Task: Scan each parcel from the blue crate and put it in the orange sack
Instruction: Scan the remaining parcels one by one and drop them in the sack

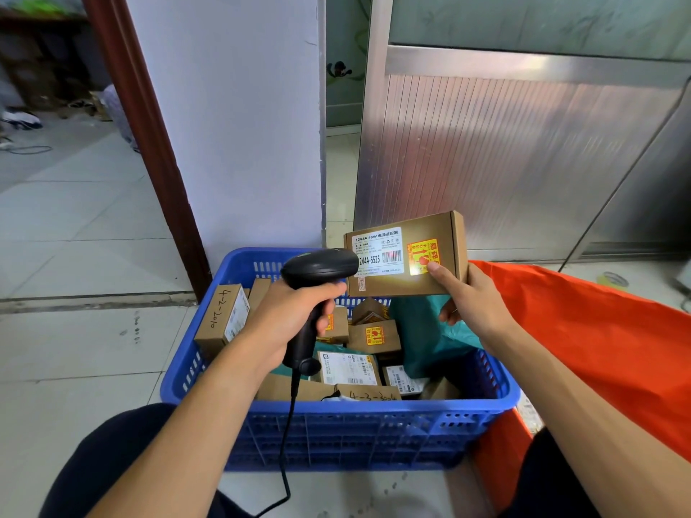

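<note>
The cardboard parcel [405, 254] was held up above the far side of the blue crate [336, 416], its labelled face turned toward the camera, with a white barcode label [378, 256] on the left and a yellow-and-red sticker [423, 257] on the right, where a bright patch of light fell. The right hand [473, 302] grasped its lower right corner, thumb pressed on the front face and fingers curled behind. Just left of the parcel, the left hand [295, 319] was clenched round the grip of a black barcode scanner [312, 289], whose head pointed at the label; its cable [286, 443] hung down in front of the crate. Inside the crate lay more cardboard boxes [224, 319], some with handwritten numbers, and a teal mailer bag [422, 338]. The orange sack [598, 345] lay open just to the right of the crate, touching its side. Everything stood on a pale tiled floor [82, 256].
</note>
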A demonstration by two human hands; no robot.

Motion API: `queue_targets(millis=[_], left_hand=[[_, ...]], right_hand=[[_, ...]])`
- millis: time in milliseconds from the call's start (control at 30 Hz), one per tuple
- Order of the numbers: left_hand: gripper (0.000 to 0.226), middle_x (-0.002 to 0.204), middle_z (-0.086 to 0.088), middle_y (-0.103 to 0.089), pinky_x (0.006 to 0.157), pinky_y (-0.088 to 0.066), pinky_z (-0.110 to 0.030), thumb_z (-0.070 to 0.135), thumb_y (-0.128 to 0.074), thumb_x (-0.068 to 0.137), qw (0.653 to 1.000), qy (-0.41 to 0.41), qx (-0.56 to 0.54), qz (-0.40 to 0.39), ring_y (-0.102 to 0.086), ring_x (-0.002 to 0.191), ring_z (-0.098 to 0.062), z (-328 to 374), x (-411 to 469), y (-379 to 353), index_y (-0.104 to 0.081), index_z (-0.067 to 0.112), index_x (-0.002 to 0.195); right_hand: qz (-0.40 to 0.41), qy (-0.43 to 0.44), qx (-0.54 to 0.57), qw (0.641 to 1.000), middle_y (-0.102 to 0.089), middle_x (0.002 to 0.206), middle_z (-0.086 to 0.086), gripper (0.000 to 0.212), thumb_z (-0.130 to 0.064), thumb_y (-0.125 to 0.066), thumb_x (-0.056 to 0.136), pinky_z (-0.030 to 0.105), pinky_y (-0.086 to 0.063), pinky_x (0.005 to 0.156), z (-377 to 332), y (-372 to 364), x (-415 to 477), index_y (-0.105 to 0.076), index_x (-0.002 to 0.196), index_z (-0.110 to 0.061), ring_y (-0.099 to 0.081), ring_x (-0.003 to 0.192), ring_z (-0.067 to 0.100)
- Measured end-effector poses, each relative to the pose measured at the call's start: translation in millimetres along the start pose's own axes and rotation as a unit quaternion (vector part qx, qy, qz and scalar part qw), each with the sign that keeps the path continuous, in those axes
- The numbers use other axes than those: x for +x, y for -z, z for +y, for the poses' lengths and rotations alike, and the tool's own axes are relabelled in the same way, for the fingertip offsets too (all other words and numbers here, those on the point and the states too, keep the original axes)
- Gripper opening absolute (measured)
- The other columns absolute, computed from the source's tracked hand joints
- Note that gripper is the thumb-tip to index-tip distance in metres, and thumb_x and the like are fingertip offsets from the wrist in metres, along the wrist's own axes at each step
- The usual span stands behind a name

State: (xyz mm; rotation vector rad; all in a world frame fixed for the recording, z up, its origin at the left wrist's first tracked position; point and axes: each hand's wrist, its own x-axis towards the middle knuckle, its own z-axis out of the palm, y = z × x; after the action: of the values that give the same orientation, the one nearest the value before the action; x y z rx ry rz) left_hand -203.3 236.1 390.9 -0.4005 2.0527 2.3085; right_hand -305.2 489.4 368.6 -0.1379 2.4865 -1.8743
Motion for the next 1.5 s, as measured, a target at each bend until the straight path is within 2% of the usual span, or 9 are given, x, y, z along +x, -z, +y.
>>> queue_targets(millis=[167,600,833,1100,1267,1400,1500], left_hand=[[0.018,0.066,-0.003,-0.061,0.049,-0.046,-0.026,0.017,-0.076,0.090,0.997,0.037,-0.063,-0.017,-0.049,0.048,-0.014,-1,2,-3,-0.071,0.006,0.104],[0.013,0.068,-0.004,-0.060,0.049,-0.047,-0.027,0.018,-0.077,0.090,0.998,0.024,-0.062,-0.014,-0.048,0.050,-0.015,-3,4,-4,-0.071,0.009,0.098],[0.019,0.069,-0.004,-0.060,0.050,-0.047,-0.027,0.018,-0.076,0.091,0.998,0.013,-0.060,-0.019,-0.048,0.051,-0.015,-3,5,-4,-0.069,0.007,0.104],[0.028,0.068,-0.004,-0.060,0.049,-0.047,-0.027,0.019,-0.077,0.090,0.998,0.014,-0.065,-0.015,-0.048,0.050,-0.015,-4,5,-4,-0.070,0.003,0.112],[0.026,0.068,-0.004,-0.060,0.049,-0.047,-0.026,0.019,-0.077,0.091,0.998,0.014,-0.060,-0.015,-0.049,0.050,-0.014,-4,5,-4,-0.070,0.004,0.111],[0.019,0.069,-0.004,-0.060,0.050,-0.047,-0.026,0.018,-0.077,0.090,0.998,0.014,-0.060,-0.019,-0.049,0.050,-0.014,-4,6,-4,-0.071,0.007,0.104],[0.020,0.070,-0.005,-0.061,0.052,-0.047,-0.028,0.018,-0.077,0.090,0.998,0.011,-0.054,-0.020,-0.050,0.051,-0.015,-7,9,-6,-0.071,0.006,0.104]], right_hand=[[0.020,0.031,-0.020,0.999,-0.069,0.102,0.007,0.046,-0.055,-0.064,0.093,0.023,-0.051,0.050,-1,-1,-1,-0.057,0.120,-0.019,-0.060,0.051,0.014],[0.007,0.046,-0.021,0.999,-0.069,0.104,0.007,0.044,-0.054,-0.064,0.094,0.023,-0.052,0.050,-1,-1,0,-0.057,0.120,-0.019,-0.060,0.053,0.016],[-0.015,0.053,-0.016,0.998,-0.074,0.104,-0.001,0.046,-0.056,-0.064,0.094,0.024,-0.054,0.052,-2,-2,-1,-0.056,0.125,-0.023,-0.062,0.054,0.018],[-0.032,0.058,-0.018,0.998,-0.075,0.103,-0.001,0.045,-0.056,-0.063,0.094,0.027,-0.056,0.053,-2,-3,-1,-0.057,0.125,-0.024,-0.063,0.054,0.022],[-0.032,0.058,-0.022,0.998,-0.074,0.103,-0.002,0.045,-0.055,-0.062,0.095,0.024,-0.055,0.052,-2,-3,-1,-0.056,0.127,-0.024,-0.063,0.054,0.019],[-0.023,0.041,-0.025,0.999,-0.074,0.104,-0.001,0.045,-0.055,-0.062,0.095,0.023,-0.053,0.051,4,4,-5,-0.057,0.125,-0.022,-0.062,0.054,0.020],[-0.014,0.029,-0.057,0.998,-0.074,0.101,0.001,0.043,-0.056,-0.063,0.094,0.027,-0.050,0.049,13,20,-8,-0.060,0.116,-0.019,-0.064,0.053,0.024]])
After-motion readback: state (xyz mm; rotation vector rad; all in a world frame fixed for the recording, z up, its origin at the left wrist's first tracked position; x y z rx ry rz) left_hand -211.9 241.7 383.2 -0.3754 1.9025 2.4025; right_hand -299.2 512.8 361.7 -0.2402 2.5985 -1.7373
